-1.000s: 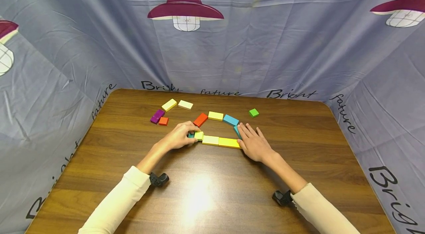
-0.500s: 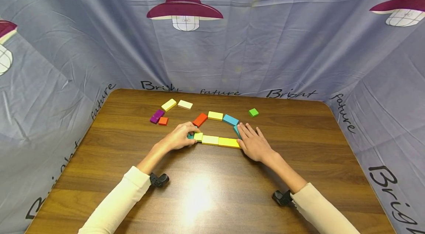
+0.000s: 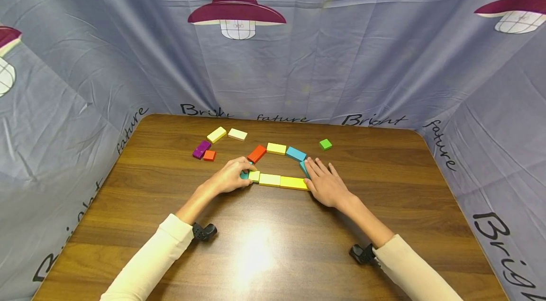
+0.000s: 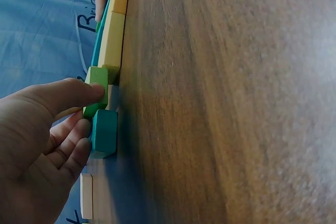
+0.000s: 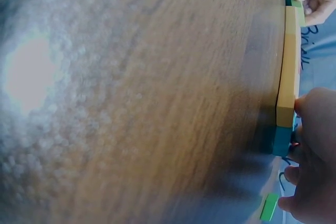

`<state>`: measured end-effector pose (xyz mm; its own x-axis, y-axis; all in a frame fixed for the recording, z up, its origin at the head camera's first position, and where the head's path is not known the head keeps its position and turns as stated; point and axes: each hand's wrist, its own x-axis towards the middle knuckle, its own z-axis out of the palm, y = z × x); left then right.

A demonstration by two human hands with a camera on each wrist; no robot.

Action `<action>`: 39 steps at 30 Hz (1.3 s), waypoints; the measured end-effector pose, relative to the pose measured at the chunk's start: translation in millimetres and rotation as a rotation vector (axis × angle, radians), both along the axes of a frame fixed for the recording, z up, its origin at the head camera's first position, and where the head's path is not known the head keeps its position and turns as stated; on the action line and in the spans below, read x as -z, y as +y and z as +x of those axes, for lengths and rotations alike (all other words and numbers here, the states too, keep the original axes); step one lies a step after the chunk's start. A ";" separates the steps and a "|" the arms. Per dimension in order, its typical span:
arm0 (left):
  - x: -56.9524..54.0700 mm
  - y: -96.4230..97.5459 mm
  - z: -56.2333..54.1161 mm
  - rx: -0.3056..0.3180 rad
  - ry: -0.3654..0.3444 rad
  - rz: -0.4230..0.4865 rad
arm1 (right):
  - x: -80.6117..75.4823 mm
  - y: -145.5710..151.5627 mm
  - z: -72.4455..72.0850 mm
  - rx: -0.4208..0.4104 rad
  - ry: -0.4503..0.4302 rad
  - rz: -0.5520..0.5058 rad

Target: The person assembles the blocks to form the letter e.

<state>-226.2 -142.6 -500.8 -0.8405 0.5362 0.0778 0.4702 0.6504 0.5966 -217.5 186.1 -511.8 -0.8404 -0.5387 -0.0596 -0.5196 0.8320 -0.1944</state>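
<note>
My left hand (image 3: 230, 175) pinches a small light green block (image 3: 254, 176) between thumb and fingers. Beside that hand is a teal block (image 4: 105, 132), partly covered by the fingers in the head view. To the right of the green block, a pale yellow block (image 3: 270, 179) and a longer yellow block (image 3: 294, 183) form a straight row. My right hand (image 3: 327, 183) lies with straight fingers over another teal block (image 3: 304, 168), its thumb at the yellow row's end. A red block (image 3: 257, 154), a yellow block (image 3: 276, 149) and a blue block (image 3: 296, 153) arch behind the row.
Loose blocks lie at the back left: purple (image 3: 201, 150), small orange-red (image 3: 209, 155), yellow (image 3: 216, 134) and cream (image 3: 237, 134). One green block (image 3: 325, 144) sits behind my right hand. A grey-blue printed curtain (image 3: 341, 54) hangs beyond the wooden table (image 3: 192, 268).
The light green block in my left hand has come down slightly, lining up with the pale yellow block. My right hand stays in place.
</note>
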 end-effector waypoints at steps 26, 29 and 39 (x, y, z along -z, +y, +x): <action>0.3 -8.9 5.2 -0.061 0.040 0.073 | -2.9 -1.3 1.0 0.003 -0.006 0.001; 1.2 -15.8 6.0 -0.092 0.050 0.079 | -2.6 -1.2 0.5 0.003 -0.008 0.005; 11.0 -26.4 10.7 -0.156 0.031 0.066 | -3.4 -1.5 1.0 0.004 0.008 -0.004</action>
<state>-215.5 -169.0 -511.8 -0.9099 0.3919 0.1358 0.3851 0.6767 0.6275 -216.5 184.6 -508.4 -0.8428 -0.5357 -0.0513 -0.5179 0.8333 -0.1934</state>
